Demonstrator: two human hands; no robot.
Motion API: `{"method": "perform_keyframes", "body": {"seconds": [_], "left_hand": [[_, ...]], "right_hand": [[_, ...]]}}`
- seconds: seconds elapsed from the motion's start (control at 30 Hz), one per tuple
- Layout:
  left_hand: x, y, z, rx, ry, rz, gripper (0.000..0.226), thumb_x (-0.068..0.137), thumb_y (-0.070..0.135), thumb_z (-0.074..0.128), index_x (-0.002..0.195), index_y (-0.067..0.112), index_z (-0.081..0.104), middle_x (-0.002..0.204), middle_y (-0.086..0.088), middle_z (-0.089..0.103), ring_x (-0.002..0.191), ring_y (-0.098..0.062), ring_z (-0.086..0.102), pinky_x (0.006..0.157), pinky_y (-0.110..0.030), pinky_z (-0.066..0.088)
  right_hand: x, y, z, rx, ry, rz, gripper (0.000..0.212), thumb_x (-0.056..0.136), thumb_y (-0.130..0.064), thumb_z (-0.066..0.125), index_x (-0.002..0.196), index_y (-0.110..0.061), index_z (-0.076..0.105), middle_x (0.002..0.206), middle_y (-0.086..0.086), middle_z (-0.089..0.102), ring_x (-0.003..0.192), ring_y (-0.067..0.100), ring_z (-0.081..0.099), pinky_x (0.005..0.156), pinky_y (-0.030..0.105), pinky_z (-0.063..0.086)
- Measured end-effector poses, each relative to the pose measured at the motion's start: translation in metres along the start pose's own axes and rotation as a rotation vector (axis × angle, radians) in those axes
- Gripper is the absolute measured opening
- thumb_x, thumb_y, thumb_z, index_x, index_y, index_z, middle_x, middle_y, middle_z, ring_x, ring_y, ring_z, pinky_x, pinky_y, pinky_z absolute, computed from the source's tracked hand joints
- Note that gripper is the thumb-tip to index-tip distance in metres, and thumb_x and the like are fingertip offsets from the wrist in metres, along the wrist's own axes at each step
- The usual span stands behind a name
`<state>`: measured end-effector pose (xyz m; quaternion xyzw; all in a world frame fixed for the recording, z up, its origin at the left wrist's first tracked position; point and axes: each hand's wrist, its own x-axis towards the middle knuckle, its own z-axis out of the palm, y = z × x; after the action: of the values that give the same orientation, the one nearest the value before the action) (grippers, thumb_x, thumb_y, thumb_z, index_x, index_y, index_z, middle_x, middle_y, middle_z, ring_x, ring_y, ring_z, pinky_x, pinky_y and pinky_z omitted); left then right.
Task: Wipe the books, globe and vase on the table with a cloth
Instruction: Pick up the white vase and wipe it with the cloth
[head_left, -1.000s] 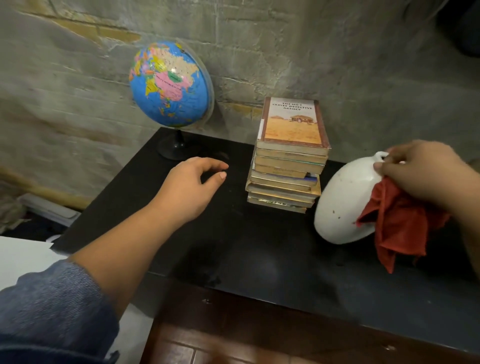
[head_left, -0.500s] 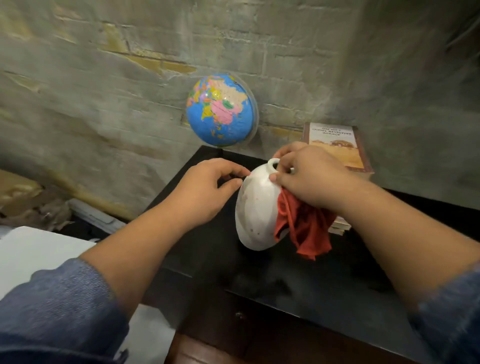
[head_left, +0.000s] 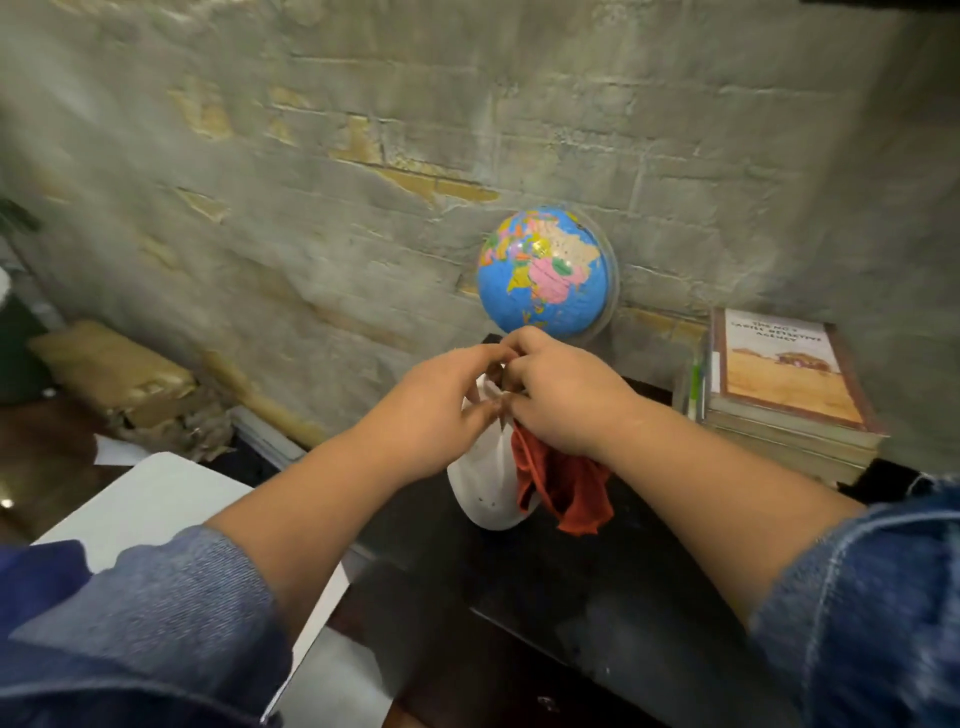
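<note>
Both my hands meet at the top of a white vase over the black table. My left hand grips the vase's left side near its neck. My right hand grips the neck and holds a red cloth, which hangs down the vase's right side. The vase's mouth is hidden by my fingers. A blue globe stands just behind my hands against the wall. A stack of books stands at the right.
A rough brick wall runs close behind the table. A white surface lies at the lower left, below the table's left edge. Crumpled brown packaging lies on the floor at the left.
My left hand has closed onto the vase, joining my right hand at its neck. The view has swung left, so the globe and books now sit further right.
</note>
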<state>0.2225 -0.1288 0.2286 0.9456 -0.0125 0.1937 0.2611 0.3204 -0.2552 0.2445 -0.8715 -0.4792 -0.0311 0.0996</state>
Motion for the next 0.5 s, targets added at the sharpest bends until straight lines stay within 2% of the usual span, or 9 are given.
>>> {"method": "perform_keyframes", "body": {"seconds": [0.1, 0.2, 0.23, 0.3, 0.4, 0.5], "left_hand": [[-0.001, -0.001, -0.006, 0.036, -0.035, -0.007, 0.046, 0.089, 0.015, 0.059, 0.133, 0.021, 0.048, 0.111, 0.003, 0.064, 0.084, -0.009, 0.052, 0.07, -0.013, 0.031], [0.005, 0.003, -0.006, 0.108, -0.048, -0.009, 0.038, 0.092, 0.028, 0.056, 0.129, 0.02, 0.05, 0.113, 0.002, 0.064, 0.098, -0.015, 0.055, 0.079, -0.02, 0.037], [0.01, 0.006, -0.002, 0.156, -0.047, -0.015, 0.035, 0.092, 0.033, 0.055, 0.124, 0.018, 0.052, 0.111, 0.0, 0.065, 0.102, -0.02, 0.055, 0.082, -0.026, 0.04], [0.023, 0.018, 0.007, 0.31, -0.092, -0.021, 0.033, 0.093, 0.04, 0.051, 0.111, 0.014, 0.056, 0.106, -0.007, 0.064, 0.103, -0.027, 0.054, 0.078, -0.035, 0.04], [0.043, 0.042, 0.025, 0.5, -0.242, 0.022, 0.036, 0.098, 0.04, 0.041, 0.105, 0.009, 0.059, 0.106, -0.013, 0.063, 0.102, -0.03, 0.056, 0.069, -0.034, 0.035], [0.042, 0.048, 0.041, 0.573, -0.332, 0.041, 0.038, 0.1, 0.035, 0.037, 0.103, 0.007, 0.063, 0.103, -0.013, 0.063, 0.099, -0.031, 0.057, 0.068, -0.033, 0.035]], "right_hand": [[0.002, 0.004, 0.003, 0.053, 0.012, -0.044, 0.025, 0.088, -0.038, 0.06, 0.103, -0.02, 0.07, 0.129, -0.006, 0.045, 0.105, 0.019, 0.058, 0.091, 0.035, 0.046], [-0.004, 0.024, 0.0, 0.247, 0.153, 0.001, 0.013, 0.085, -0.029, 0.067, 0.097, -0.025, 0.072, 0.118, -0.009, 0.053, 0.105, 0.009, 0.056, 0.095, 0.028, 0.043], [-0.012, 0.034, -0.002, 0.307, 0.22, 0.053, 0.008, 0.084, -0.025, 0.069, 0.092, -0.026, 0.072, 0.111, -0.009, 0.056, 0.103, 0.008, 0.056, 0.095, 0.023, 0.04], [-0.027, 0.053, -0.006, 0.398, 0.309, 0.185, 0.012, 0.083, -0.018, 0.07, 0.084, -0.03, 0.068, 0.101, -0.005, 0.061, 0.102, 0.01, 0.056, 0.09, 0.017, 0.034], [-0.058, 0.078, -0.004, 0.486, 0.293, 0.407, 0.014, 0.086, -0.018, 0.068, 0.08, -0.03, 0.068, 0.099, 0.001, 0.067, 0.101, 0.015, 0.058, 0.086, 0.022, 0.034], [-0.087, 0.083, 0.005, 0.566, 0.256, 0.503, 0.009, 0.088, -0.022, 0.067, 0.081, -0.023, 0.073, 0.096, -0.003, 0.069, 0.097, 0.015, 0.062, 0.081, 0.023, 0.04]]}}
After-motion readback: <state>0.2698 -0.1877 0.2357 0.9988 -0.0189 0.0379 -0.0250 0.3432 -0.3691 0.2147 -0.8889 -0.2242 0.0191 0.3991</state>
